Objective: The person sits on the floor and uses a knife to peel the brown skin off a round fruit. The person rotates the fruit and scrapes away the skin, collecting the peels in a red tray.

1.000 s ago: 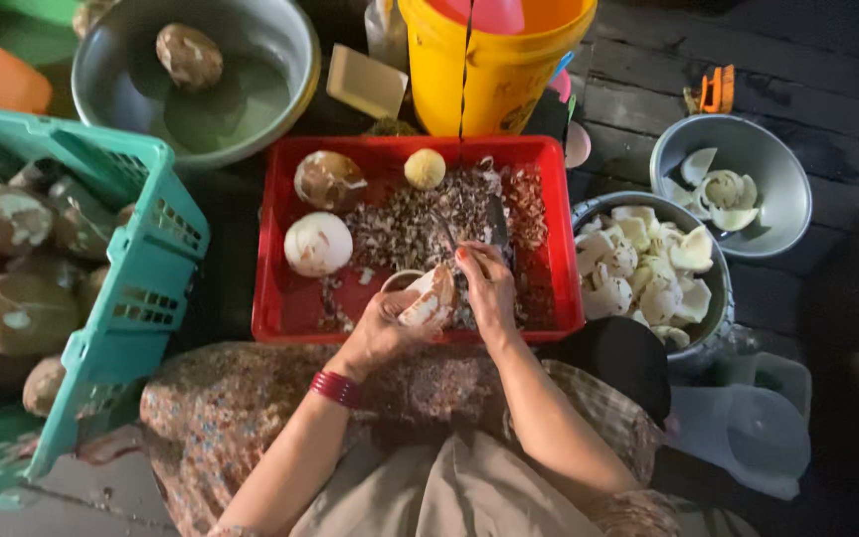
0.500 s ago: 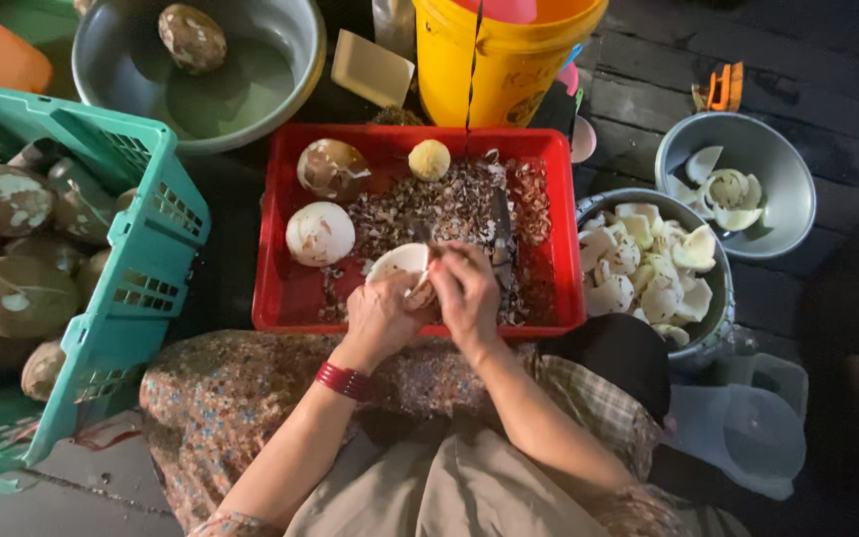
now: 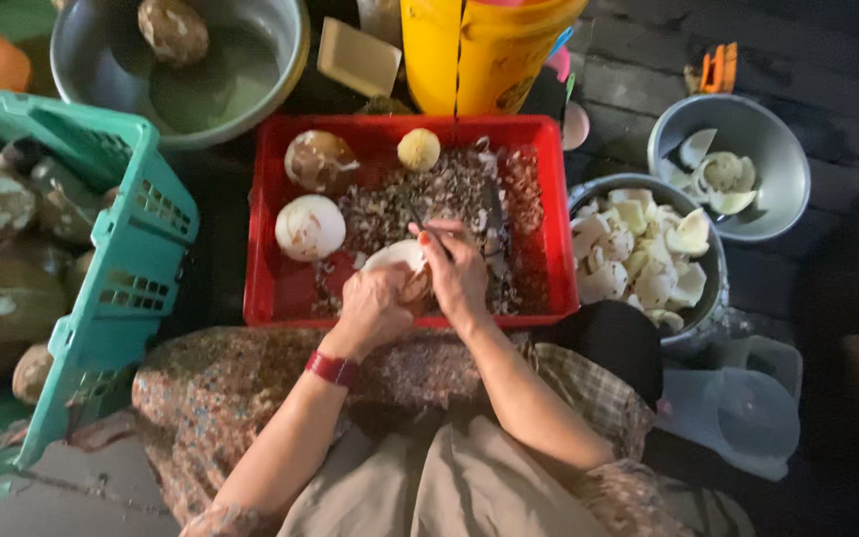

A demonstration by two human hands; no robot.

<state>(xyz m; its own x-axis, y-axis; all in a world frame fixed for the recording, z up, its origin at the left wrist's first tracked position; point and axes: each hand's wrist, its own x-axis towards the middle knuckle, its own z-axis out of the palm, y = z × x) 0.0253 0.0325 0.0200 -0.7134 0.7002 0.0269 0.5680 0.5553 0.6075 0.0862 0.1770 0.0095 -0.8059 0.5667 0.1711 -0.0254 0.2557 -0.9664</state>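
Person's sitting with both hands working right over the near edge of the red tray (image 3: 270, 298): left hand (image 3: 375, 310) is wrapping around a white coconut piece (image 3: 397, 257) and clamping it, right hand (image 3: 459, 273) is gripping a dark-handled peeler (image 3: 428, 227) against it. Looks maybe midway to me: shavings (image 3: 439, 199) are piling up in the tray and a pot of peeled pieces (image 3: 638, 254) is filling up on the right, but two husked coconuts (image 3: 310, 227) are waiting in the tray and the green crate (image 3: 121, 268) on the left is holding plenty more. Room's tight, with bowls and a yellow bucket (image 3: 479, 50) crowding the far side.
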